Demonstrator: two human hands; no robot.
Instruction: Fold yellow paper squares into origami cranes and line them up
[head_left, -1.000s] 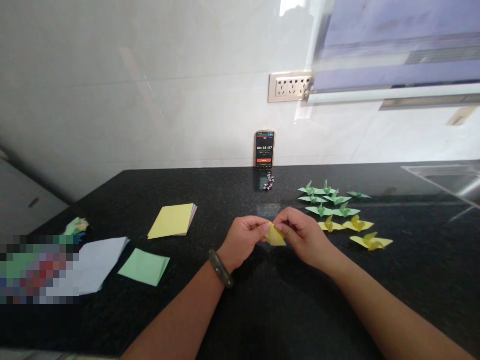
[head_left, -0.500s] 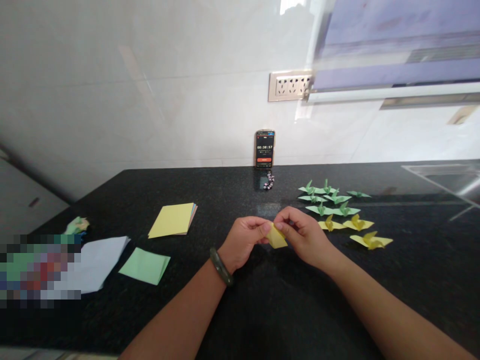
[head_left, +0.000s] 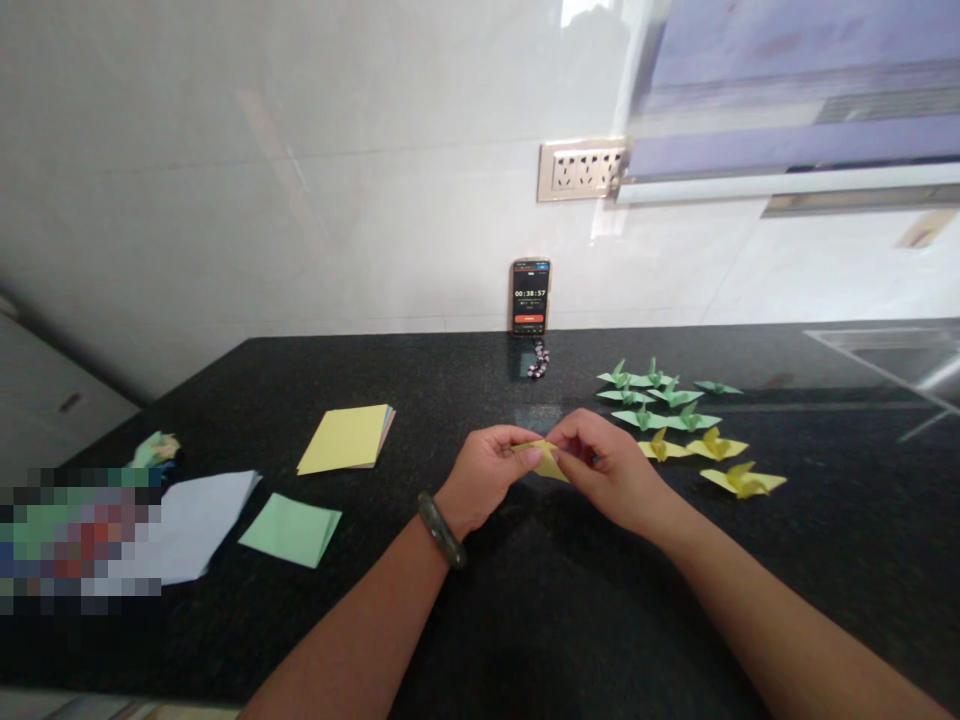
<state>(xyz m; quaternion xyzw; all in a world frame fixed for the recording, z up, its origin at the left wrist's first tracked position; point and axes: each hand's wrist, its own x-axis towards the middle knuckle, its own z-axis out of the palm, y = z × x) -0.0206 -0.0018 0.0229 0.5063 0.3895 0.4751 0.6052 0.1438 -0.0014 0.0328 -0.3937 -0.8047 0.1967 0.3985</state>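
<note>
Pinches folded yellow paper (head_left: 553,465) in left hand (head_left: 480,482) and right hand (head_left: 616,468), before the smartphone (head_left: 531,297), less showing below than a moment ago, suggesting unfinished shaping.

Left hand (head_left: 484,482) and right hand (head_left: 613,470), close together out front!
Both pinch with fingers (head_left: 583,428) curled, left forearm (head_left: 352,620) and right forearm (head_left: 780,605) slanting inward from below.

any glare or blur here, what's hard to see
Head view: glare whitens patches of the tiled wall; head view: pixel blocks cover part of the white paper; head view: creases in the held yellow paper look soft, though the digits on the phone are readable.
</note>
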